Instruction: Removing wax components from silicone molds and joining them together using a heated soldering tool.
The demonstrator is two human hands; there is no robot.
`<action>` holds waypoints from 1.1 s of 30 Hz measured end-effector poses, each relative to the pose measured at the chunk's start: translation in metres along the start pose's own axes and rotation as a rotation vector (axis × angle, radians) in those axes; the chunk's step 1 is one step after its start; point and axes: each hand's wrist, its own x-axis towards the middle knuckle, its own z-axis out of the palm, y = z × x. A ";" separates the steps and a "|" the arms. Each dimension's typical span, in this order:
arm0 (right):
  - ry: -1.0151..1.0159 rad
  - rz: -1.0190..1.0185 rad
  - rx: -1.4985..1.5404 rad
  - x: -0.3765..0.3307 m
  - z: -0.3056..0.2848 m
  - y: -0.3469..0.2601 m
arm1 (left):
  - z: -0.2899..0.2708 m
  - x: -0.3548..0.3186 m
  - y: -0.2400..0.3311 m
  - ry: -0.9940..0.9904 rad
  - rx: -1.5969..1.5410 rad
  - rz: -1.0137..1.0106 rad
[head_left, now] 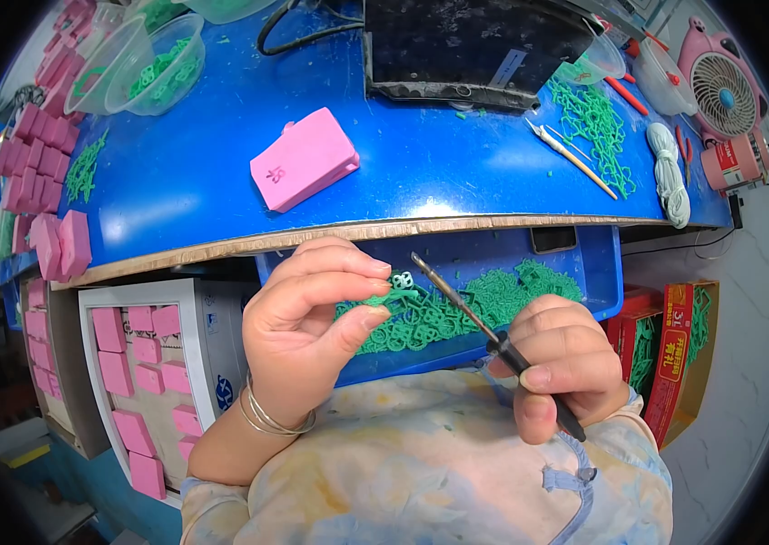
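Note:
My left hand pinches a small green openwork piece between thumb and fingertips; a pale, whitish part shows at its top. My right hand is wrapped round the black handle of a slim metal-shafted tool. The tool slants up and left, its tip a little right of the green piece and apart from it. Both hands are over a blue tray in front of my body, where many loose green pieces lie heaped.
On the blue table lies a pink block. A dark box-shaped device stands behind it. Green strands, a pointed wooden-handled tool and a cord bundle lie right. Pink blocks fill a left-hand tray.

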 end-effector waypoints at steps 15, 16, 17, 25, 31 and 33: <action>-0.091 -0.105 -0.013 -0.001 0.002 0.001 | 0.000 -0.001 -0.002 -0.029 -0.092 -0.038; -0.091 -0.105 -0.013 -0.001 0.002 0.001 | 0.001 -0.001 -0.002 -0.029 -0.092 -0.038; -0.092 -0.104 -0.012 -0.001 0.002 0.001 | 0.001 -0.001 -0.002 -0.024 -0.082 -0.039; -0.102 -0.095 -0.010 0.000 0.003 0.001 | 0.002 0.002 0.000 -0.042 0.014 0.013; -0.090 -0.092 -0.003 0.000 0.003 -0.001 | 0.006 -0.002 0.004 0.017 -0.089 -0.108; -0.060 -0.065 0.014 0.000 0.003 -0.002 | 0.004 -0.002 0.004 0.002 -0.044 -0.080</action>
